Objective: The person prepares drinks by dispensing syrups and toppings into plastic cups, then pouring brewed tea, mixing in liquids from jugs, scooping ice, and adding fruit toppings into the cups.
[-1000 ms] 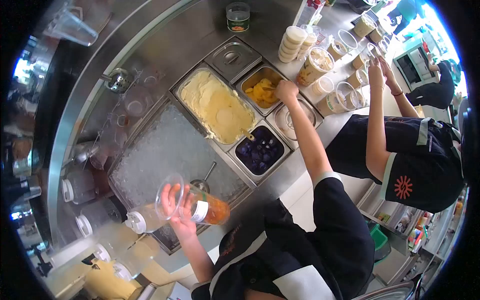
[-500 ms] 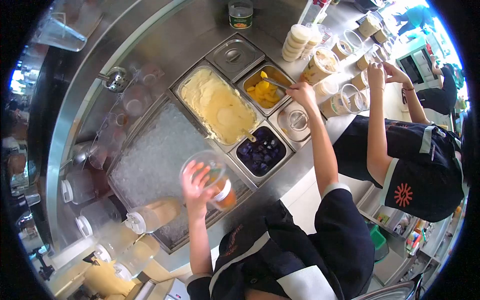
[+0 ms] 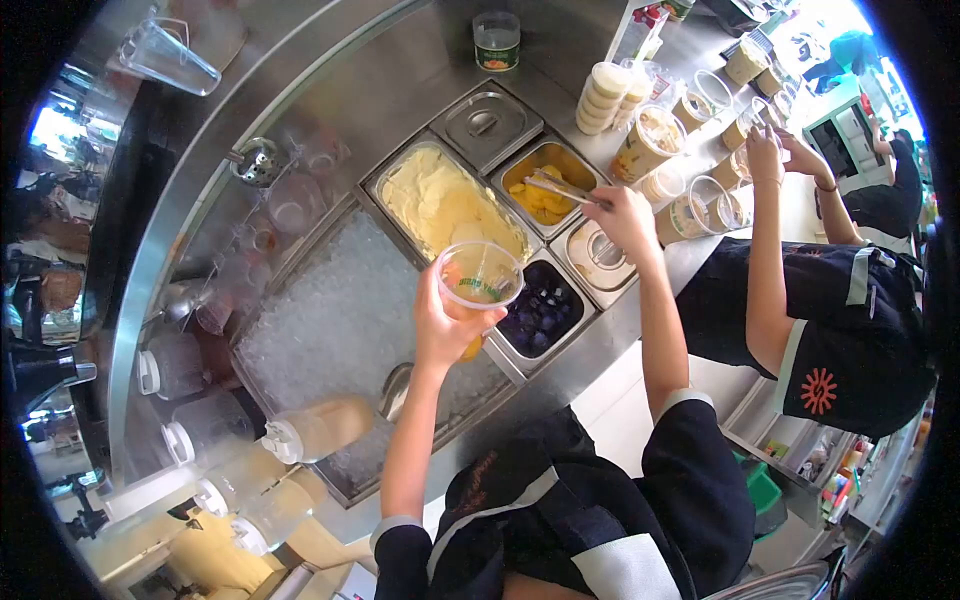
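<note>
My left hand is wrapped around a clear plastic cup with green print, tilted so its open mouth shows. Something orange shows below my fingers, partly hidden. In my right hand is a pair of metal tongs, its tips over yellow fruit pieces in a steel pan. Whether the tongs grip a piece I cannot tell. Left of that pan is a larger pan of pale yellow cream. Dark purple cubes fill the pan nearest me, partly behind the cup.
Crushed ice fills a bin on the left, with a scoop in it. White-lidded jugs line its edge. Steel lids cover two pans. Filled cups and stacked tubs stand at right, beside a co-worker's arms.
My left hand has brought the cup up and right, closer to the pans. The tongs' tips, earlier raised with a yellow piece, are now lower over the fruit.
</note>
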A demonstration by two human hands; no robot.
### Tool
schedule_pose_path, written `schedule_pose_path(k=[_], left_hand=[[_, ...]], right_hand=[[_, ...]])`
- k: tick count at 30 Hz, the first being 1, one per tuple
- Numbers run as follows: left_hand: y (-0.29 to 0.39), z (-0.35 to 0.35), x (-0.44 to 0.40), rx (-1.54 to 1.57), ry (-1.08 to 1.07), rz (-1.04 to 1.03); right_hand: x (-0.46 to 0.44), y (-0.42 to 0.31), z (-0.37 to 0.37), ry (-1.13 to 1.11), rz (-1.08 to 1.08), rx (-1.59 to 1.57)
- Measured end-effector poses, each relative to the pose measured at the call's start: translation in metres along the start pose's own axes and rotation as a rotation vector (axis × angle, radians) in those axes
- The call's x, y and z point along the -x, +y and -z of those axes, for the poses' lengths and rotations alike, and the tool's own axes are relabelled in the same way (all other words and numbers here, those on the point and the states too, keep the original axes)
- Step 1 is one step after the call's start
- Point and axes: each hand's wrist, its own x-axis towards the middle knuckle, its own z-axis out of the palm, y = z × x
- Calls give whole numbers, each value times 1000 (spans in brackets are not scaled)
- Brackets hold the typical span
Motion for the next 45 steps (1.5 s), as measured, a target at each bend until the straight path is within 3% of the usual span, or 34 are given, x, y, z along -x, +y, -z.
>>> schedule_pose_path(k=[1, 4, 7, 12, 14, 20, 23, 25, 26, 29, 30, 33, 35, 37, 41, 45], left_hand=[[-1, 2, 1, -2, -5, -7], [0, 6, 8, 56, -4, 59], [5, 12, 12, 103, 18, 96], [1, 21, 15, 149, 26, 196], [0, 20, 14, 106, 36, 182], [-4, 7, 1, -56, -9, 161], [-4, -4, -5, -163, -30, 122], [-3, -9, -6, -230, -37, 103], [-2, -10, -6, -208, -36, 84], [-8, -11, -2, -94, -29, 46], [-10, -10, 0, -1, -14, 30], [-4, -3, 0, -16, -40, 19], [-7, 2, 5, -5, -35, 32], [-7, 5, 9, 9, -42, 35], [-3, 17, 21, 87, -12, 142], [3, 32, 27, 132, 15, 250]], right_hand=[[-11, -2, -12, 4, -122, 149], [-51, 29, -76, -66, -135, 464], [-72, 56, -116, -134, -107, 533], [-80, 57, -113, -188, -116, 518], [-80, 58, -103, -161, -295, 398], [-45, 53, -41, -233, -261, -98], [-2, 17, -3, -411, -86, -530], [19, 5, 5, -364, 422, -398], [29, -14, 24, -484, 305, -309], [24, -3, 27, -429, 238, -508], [19, -4, 35, -504, -25, -448], [-4, 20, 9, -235, 147, -232], [-23, 22, -20, -40, 38, 168], [-47, 23, -56, -16, -77, 414], [-76, 34, -127, -134, 219, 648], [-86, 37, -144, -180, 258, 707]])
